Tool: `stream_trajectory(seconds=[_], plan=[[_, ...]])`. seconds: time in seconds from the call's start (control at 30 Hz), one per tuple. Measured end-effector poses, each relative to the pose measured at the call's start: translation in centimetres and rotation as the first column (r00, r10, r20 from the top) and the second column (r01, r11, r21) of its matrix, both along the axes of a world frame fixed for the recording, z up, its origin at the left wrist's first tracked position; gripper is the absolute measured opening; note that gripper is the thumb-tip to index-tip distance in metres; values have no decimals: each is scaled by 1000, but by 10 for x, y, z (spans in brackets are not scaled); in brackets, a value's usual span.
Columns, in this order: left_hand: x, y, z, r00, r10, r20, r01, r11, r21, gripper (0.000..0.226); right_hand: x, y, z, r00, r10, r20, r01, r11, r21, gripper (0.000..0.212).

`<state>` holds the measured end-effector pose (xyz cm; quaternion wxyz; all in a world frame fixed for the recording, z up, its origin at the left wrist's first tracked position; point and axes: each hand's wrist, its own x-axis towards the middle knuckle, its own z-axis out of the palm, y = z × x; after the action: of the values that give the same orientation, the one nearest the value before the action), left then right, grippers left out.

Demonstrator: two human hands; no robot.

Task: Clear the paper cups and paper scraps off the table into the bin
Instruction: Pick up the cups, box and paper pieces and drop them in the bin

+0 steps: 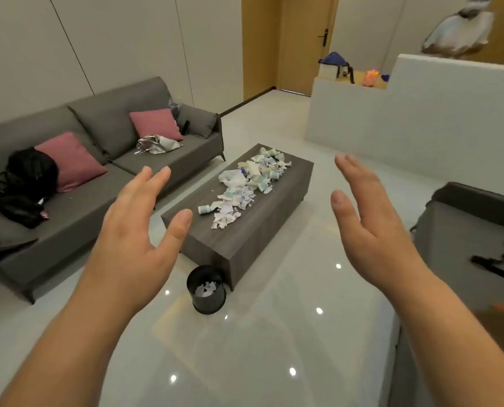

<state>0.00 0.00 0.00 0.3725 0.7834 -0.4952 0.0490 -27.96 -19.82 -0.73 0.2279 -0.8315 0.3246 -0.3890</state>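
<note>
I have both hands up in front of me, palms facing each other, over the pale glossy floor [274,333]. The left hand [133,230] has its fingers [156,183] straight and together, thumb apart, holding nothing. The right hand [374,227] is the same: fingers out flat, thumb apart, nothing in it. Neither hand touches anything.

Between them, further off, I see the dark wood worktop [245,248], a low block running from near-left to far-right. The scraps [233,207] lie in a loose heap along its top, thickest toward the far end. Mixed in are the cups [205,209], white with green print, crushed or on their sides; one lies at the near edge of the heap. A crumpled white bag [233,177] sits on the heap's left side.

The bin [206,289], black and round, stands on the floor just beside the worktop's near corner, with a few scraps already in it.

Left of the worktop is a grey sofa [68,212] with two pink cushions [71,160] and a black backpack [27,183] at its near end. On the right edge I see a grey chair [465,230].
</note>
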Motion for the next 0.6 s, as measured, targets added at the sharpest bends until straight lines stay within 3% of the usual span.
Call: stream_trajectory(seconds=[0.17, 0.33, 0.6], plan=[[75, -147, -46, 996, 67, -65, -67, 998, 3, 71, 55, -123, -39, 992, 17, -125, -5, 996, 92, 56], [170, -321, -94, 970, 53, -237, -60, 998, -19, 65, 113, -245, -67, 985, 63, -158, -50, 995, 88, 59], [252, -506, -81, 951, -10, -310, -22, 995, -99, 58, 225, -434, -35, 985, 143, -100, -137, 989, 63, 55]])
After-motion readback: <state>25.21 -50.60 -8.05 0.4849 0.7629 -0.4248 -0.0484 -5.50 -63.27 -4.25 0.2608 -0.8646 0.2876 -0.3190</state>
